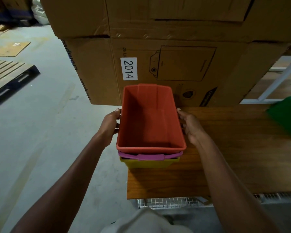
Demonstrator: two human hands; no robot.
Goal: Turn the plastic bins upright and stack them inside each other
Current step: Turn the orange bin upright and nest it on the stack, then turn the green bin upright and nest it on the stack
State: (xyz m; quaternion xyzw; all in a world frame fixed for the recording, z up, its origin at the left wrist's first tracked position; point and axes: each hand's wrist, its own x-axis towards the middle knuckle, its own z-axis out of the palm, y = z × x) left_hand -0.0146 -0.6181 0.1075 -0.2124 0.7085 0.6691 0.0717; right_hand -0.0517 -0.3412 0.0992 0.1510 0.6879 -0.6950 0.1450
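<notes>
Bins: red bin (pixel 150 121) is sitting upright, nested in purple bin (pixel 149 156) and yellow bin (pixel 149 163) on worktop (pixel 225 148). Left hand (pixel 110 126) and right hand (pixel 190 126) are gripping its sides. Green bin (pixel 287 115), at 3 o'clock, is remaining unstacked, I judge.

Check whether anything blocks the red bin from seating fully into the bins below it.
Nothing visible does. The red bin, held by the left hand and right hand, already sits in the purple bin and yellow bin; their interiors are hidden.
</notes>
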